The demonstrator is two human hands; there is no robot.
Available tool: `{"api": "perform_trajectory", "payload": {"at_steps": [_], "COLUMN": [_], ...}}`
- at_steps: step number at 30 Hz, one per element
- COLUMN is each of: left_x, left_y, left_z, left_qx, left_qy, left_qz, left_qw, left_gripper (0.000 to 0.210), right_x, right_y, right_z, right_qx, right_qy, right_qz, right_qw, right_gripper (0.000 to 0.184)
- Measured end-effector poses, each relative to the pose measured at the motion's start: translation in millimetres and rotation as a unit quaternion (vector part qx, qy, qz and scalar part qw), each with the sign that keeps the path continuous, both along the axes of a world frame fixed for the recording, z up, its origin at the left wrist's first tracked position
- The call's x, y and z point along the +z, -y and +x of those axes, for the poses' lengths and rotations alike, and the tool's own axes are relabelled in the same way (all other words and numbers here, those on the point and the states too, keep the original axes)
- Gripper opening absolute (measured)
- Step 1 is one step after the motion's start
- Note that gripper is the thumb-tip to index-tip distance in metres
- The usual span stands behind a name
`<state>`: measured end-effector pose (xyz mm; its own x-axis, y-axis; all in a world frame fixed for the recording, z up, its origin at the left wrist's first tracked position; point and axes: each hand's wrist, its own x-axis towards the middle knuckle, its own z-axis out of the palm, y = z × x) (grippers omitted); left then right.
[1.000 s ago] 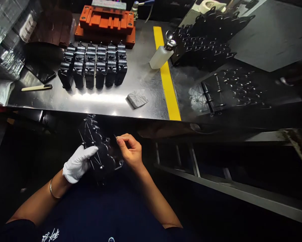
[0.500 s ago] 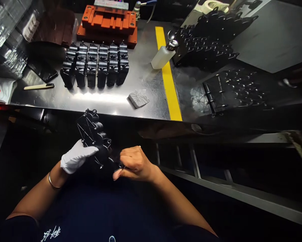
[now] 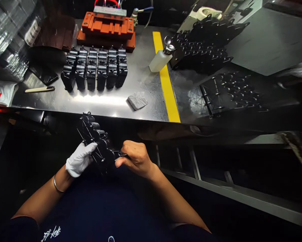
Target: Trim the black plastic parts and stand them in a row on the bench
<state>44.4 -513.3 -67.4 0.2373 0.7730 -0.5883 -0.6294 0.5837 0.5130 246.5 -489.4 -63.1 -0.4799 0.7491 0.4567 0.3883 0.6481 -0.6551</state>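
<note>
My left hand [image 3: 79, 160], in a white glove, is closed around a black moulded plastic part [image 3: 98, 131]. The part has rounded ribs and thin struts, and it is held tilted in front of the bench edge. My bare right hand [image 3: 136, 156] is curled into a fist at the part's lower right end. Beside its thumb a small dark piece with a ring shows; whether this belongs to the part or is a separate tool, I cannot tell. What lies inside the right fingers is hidden.
On the metal bench [image 3: 95, 106] stand a row of similar black parts [image 3: 91, 72], an orange fixture [image 3: 108, 27], a pump bottle [image 3: 161, 59], a folded grey cloth [image 3: 137, 101] and a pen [image 3: 40, 89]. Yellow tape [image 3: 170, 94] crosses the bench; more black parts [image 3: 201, 50] lie beyond it.
The black part has turned in my left hand, and its top sits slightly lower. Both hands have risen a little, with my right fist still at the part's end.
</note>
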Motion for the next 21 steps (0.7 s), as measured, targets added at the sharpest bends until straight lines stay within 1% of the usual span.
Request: {"api": "perform_trajectory", "payload": {"at_steps": [2,3,5,6,7,8,9,10,11,12,13,14,15,16,17,18,19,20,21], "left_x": [-1.9,-2.9,-4.8,-5.9,-7.0,-8.1,-9.2,-10.0,-10.3,-10.2,-9.3,-7.8,-5.8,-3.2,-0.6,2.0,4.1,5.7,6.6], "left_y": [1,1,2,2,3,3,3,2,1,0,-1,-3,-5,-6,-8,-9,-10,-10,-10], "left_z": [-1,-3,-8,-10,-12,-14,-14,-14,-14,-14,-13,-13,-14,-14,-14,-13,-11,-10,-7], "left_qx": [0.006,0.004,-0.031,-0.061,-0.095,-0.129,-0.157,-0.180,-0.201,-0.221,-0.240,-0.250,-0.252,-0.239,-0.207,-0.165,-0.123,-0.084,-0.053], "left_qy": [-0.003,0.005,0.062,0.103,0.142,0.171,0.187,0.187,0.177,0.164,0.153,0.144,0.138,0.135,0.126,0.107,0.084,0.061,0.043], "left_qz": [-0.015,-0.026,-0.062,-0.082,-0.102,-0.119,-0.130,-0.131,-0.124,-0.113,-0.101,-0.086,-0.070,-0.055,-0.035,-0.009,0.017,0.037,0.045], "left_qw": [1.000,1.000,0.996,0.989,0.980,0.970,0.961,0.957,0.955,0.955,0.953,0.954,0.955,0.960,0.969,0.981,0.989,0.994,0.997], "left_gripper": [0.031,0.028,0.026,0.028,0.029,0.030,0.030,0.029,0.028,0.028,0.027,0.027,0.025,0.021,0.016,0.015,0.022,0.028,0.031], "right_x": [-0.1,-0.1,0.1,0.2,0.2,-0.1,-0.5,-1.3,-2.5,-4.0,-5.8,-7.8,-9.9,-11.9,-13.7,-15.3,-16.5,-17.4,-17.8], "right_y": [0,-1,-3,-5,-7,-10,-12,-15,-17,-19,-20,-20,-20,-19,-17,-15,-13,-10,-8], "right_z": [0,1,5,8,12,15,18,21,24,26,28,29,29,28,25,22,17,11,6], "right_qx": [-0.002,0.010,0.030,0.018,-0.009,-0.042,-0.064,-0.062,-0.034,0.001,0.025,0.023,-0.007,-0.058,-0.114,-0.165,-0.200,-0.212,-0.199], "right_qy": [-0.001,-0.011,-0.057,-0.088,-0.118,-0.140,-0.152,-0.154,-0.153,-0.155,-0.164,-0.180,-0.201,-0.222,-0.238,-0.248,-0.251,-0.248,-0.240], "right_qz": [-0.001,-0.008,-0.038,-0.059,-0.084,-0.115,-0.149,-0.184,-0.216,-0.242,-0.256,-0.262,-0.261,-0.257,-0.251,-0.248,-0.248,-0.252,-0.258], "right_qw": [1.000,1.000,0.997,0.994,0.989,0.983,0.975,0.969,0.964,0.958,0.952,0.948,0.944,0.939,0.931,0.922,0.914,0.911,0.914], "right_gripper": [0.056,0.056,0.050,0.045,0.038,0.037,0.044,0.055,0.062,0.064,0.061,0.057,0.053,0.051,0.048,0.046,0.044,0.043,0.042]}}
